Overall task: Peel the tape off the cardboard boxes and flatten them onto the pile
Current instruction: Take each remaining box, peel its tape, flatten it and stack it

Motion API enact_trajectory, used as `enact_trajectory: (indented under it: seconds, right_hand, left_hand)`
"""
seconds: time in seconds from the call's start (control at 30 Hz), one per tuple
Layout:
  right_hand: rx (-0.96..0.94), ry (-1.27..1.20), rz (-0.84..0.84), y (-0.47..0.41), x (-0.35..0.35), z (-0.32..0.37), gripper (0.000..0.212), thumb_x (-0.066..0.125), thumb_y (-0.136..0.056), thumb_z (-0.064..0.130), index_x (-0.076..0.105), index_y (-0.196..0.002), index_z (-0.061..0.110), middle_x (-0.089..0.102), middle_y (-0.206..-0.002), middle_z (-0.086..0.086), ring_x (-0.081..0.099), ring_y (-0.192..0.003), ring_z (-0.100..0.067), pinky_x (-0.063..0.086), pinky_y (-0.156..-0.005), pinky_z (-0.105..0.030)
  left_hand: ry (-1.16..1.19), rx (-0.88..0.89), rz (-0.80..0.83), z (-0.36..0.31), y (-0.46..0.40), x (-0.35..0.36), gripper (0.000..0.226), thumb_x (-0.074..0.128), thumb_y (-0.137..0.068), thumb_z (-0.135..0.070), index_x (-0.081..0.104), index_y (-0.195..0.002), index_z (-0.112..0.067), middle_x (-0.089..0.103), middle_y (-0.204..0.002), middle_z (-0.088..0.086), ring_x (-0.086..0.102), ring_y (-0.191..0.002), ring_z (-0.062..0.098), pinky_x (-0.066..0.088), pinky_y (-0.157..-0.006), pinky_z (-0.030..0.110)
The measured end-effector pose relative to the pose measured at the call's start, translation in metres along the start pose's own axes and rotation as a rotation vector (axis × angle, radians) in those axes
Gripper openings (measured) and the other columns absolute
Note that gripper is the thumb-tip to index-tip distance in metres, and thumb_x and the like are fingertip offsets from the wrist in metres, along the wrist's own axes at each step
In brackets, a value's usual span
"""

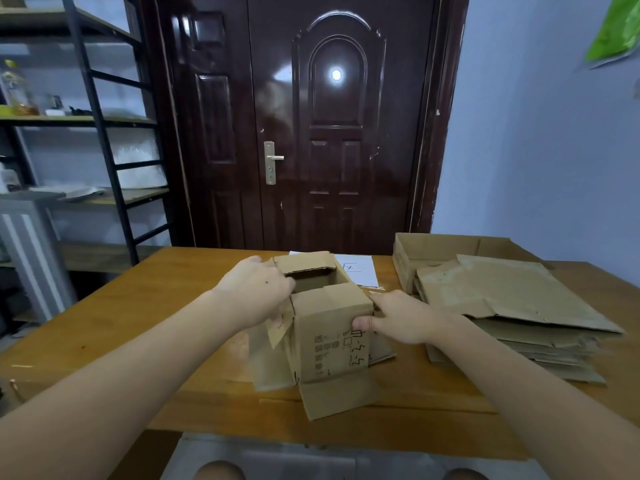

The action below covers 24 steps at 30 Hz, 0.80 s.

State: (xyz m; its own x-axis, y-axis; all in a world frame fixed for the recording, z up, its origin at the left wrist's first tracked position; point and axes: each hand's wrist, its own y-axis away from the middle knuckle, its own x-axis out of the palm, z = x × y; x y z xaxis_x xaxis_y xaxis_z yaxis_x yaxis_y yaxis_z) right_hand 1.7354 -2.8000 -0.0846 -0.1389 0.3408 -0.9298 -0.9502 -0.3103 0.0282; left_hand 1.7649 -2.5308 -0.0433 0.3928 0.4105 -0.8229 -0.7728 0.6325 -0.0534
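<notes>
Two hands' fingers [360,322] clasp the cardboard box [329,327] between them.

Head view, forward-down, close over table [145,306]

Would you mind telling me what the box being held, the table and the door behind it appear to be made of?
The box looks like brown corrugated cardboard, matte; a wavy edge shows on its top flap. The table seems wood or wood veneer, with orange grain and a slight sheen. The door is dark brown and glossy, reflecting a light; painted metal or lacquered wood, hard to say.
</notes>
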Motion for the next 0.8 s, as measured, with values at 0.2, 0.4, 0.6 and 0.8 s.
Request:
enact_trajectory:
  seconds: [0.2, 0.4, 0.6, 0.8]
  right_hand:
    - [0.035, -0.007, -0.063, -0.018, -0.004, -0.016, 0.054, 0.061, -0.096, 0.054, 0.046, -0.145, 0.04, 0.059, -0.136, 0.012, 0.055, -0.122, -0.012, 0.05, -0.102, -0.038]
    - [-0.052, 0.318, -0.287, -0.019, -0.018, -0.012, 0.078, 0.062, -0.096, 0.021, 0.02, -0.162, 0.028, 0.028, -0.165, 0.004, 0.025, -0.151, -0.017, 0.026, -0.121, -0.034]
    - [-0.174, 0.487, 0.024, -0.015, -0.015, 0.023, 0.105, 0.066, -0.085, 0.062, 0.006, -0.163, 0.025, -0.003, -0.171, 0.001, 0.0, -0.157, -0.018, 0.019, -0.126, -0.042]
    - [-0.103, 0.396, 0.043, -0.026, -0.013, 0.014, 0.097, 0.071, -0.085, 0.06, 0.015, -0.16, 0.038, 0.003, -0.17, 0.002, 0.008, -0.155, -0.024, 0.025, -0.123, -0.047]
  left_hand:
    - [0.214, 0.142, -0.016, 0.01, -0.017, 0.003, 0.061, 0.066, -0.085, -0.066, 0.061, -0.133, -0.029, 0.057, -0.132, -0.013, 0.045, -0.131, 0.012, 0.028, -0.119, 0.033]
    - [0.419, 0.0, 0.018, -0.012, -0.021, 0.011, 0.057, 0.05, -0.087, -0.079, 0.055, -0.115, -0.029, 0.058, -0.103, -0.011, 0.053, -0.09, 0.012, 0.047, -0.076, 0.032]
    - [0.318, -0.056, -0.109, -0.05, -0.038, -0.001, 0.062, 0.04, -0.096, -0.074, 0.057, -0.126, -0.023, 0.063, -0.111, -0.005, 0.055, -0.099, 0.017, 0.046, -0.086, 0.032]
    - [0.451, 0.046, -0.147, -0.042, -0.04, -0.002, 0.052, 0.045, -0.098, -0.067, 0.059, -0.132, -0.029, 0.066, -0.108, -0.009, 0.059, -0.095, 0.014, 0.048, -0.087, 0.029]
